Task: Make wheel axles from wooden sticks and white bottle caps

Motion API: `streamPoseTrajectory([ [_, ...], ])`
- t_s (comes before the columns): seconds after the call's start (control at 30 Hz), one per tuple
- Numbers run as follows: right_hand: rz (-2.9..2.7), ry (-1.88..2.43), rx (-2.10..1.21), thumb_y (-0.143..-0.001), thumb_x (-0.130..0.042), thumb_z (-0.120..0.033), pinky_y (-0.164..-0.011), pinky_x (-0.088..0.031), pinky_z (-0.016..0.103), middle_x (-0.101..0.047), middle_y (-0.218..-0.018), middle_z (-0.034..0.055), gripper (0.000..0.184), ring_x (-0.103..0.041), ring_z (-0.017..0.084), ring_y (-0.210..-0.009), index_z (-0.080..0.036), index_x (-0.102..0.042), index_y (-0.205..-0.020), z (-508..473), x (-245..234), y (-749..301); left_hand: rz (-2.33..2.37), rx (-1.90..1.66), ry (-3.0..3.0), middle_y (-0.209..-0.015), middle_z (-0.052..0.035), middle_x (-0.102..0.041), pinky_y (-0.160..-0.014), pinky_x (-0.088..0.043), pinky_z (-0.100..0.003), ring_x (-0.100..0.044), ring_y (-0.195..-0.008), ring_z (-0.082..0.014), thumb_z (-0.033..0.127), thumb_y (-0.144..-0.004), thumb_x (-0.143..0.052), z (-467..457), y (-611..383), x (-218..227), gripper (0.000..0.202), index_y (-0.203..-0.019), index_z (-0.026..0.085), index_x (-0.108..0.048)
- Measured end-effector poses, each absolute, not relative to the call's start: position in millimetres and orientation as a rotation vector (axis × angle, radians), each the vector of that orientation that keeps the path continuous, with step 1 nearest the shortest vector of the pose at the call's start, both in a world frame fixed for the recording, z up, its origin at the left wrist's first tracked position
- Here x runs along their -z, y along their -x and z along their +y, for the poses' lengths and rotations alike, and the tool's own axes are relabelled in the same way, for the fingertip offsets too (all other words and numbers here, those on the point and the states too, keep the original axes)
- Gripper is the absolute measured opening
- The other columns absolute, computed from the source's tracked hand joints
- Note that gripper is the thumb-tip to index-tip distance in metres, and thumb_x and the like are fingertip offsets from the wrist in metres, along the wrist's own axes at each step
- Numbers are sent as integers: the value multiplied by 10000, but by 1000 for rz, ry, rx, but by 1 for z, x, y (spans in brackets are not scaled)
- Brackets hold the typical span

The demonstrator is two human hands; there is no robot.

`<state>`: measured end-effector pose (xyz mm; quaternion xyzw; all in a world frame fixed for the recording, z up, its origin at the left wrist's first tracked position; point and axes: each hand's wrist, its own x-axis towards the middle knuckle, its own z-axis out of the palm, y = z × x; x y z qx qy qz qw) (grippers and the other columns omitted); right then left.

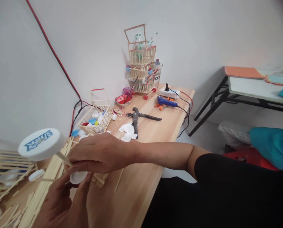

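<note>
My left hand (63, 202) pinches a small white bottle cap (78, 178), its hollow side showing. My right hand (102, 152) is closed round a thin wooden stick (64, 158) just above that cap. At the stick's upper left end is a larger-looking white cap (41, 144) with blue lettering. Another white cap (36, 175), with a thin stick running from it toward my left fingers, is beyond my left hand; whether my fingers touch that stick is hidden. Beneath my hands lies a bundle of pale wooden sticks (47, 177).
A stick basket (94, 122) holds coloured caps. Pliers (136, 118), white tissue (127, 132), a red paint dish (123, 100), a blue glue gun (166, 102) and a power strip (168, 92) lie on the wooden table (136, 177). Stacked stick carts (142, 63) stand behind.
</note>
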<state>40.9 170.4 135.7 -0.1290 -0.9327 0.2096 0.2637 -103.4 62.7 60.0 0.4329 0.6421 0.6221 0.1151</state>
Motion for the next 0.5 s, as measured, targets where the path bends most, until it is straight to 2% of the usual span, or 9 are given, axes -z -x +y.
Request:
streamPoseTrajectory([
  [0.3, -2518, 346, -609, -1137, -421, -323, -935, -472, 259, -738, -1114, 57, 243, -624, 150, -1032, -188, -613, -1077, 169, -136, -43, 1942, -1784, -1244, -1097, -26, -800, -1162, -499, -588, -728, -1068, -288, 561, -761, -853, 58, 100, -63, 452, -1121, 292, -801],
  [0.5, -2489, 334, -634, -1130, -452, -329, -956, -469, 261, -746, -1155, 60, 224, -633, 157, -1066, -181, -619, -1155, 169, -136, -42, 1951, -1779, -1265, -1104, -31, -798, -1176, -478, -604, -724, -1083, -293, 560, -769, -849, 60, 102, -61, 469, -1151, 293, -797],
])
